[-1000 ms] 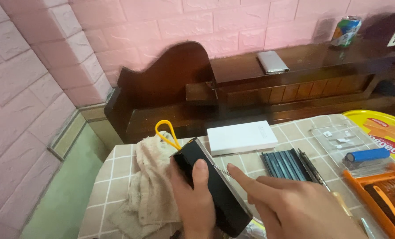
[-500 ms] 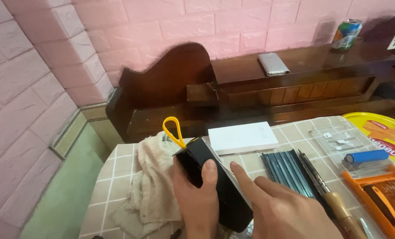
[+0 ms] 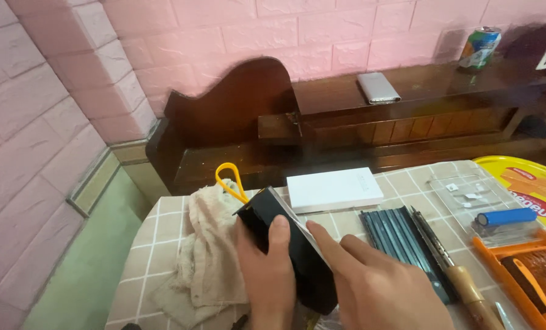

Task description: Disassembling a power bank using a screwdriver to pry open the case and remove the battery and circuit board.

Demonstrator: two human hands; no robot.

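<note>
My left hand (image 3: 267,275) grips a black rectangular device (image 3: 288,247) tilted on its edge, thumb pressed on its dark face. My right hand (image 3: 377,284) rests against the device's right side, with the index finger laid along its thin silvery upper edge. The device stands over a checked tablecloth (image 3: 163,232), right beside a crumpled beige cloth (image 3: 209,256). A yellow loop-handled tool (image 3: 231,180) pokes out behind the device's top corner.
A white flat box (image 3: 334,188) lies behind the device. To the right lie a dark ridged case (image 3: 401,235), a wooden-handled tool (image 3: 462,281), a blue cylinder (image 3: 506,216), an orange tray (image 3: 533,269) and a yellow lid (image 3: 530,183). A wooden headboard shelf (image 3: 420,98) holds a grey slab and a can.
The view has shifted slightly. My right index finger has slid up along the device's edge, and the device sits a little more upright in my left hand.
</note>
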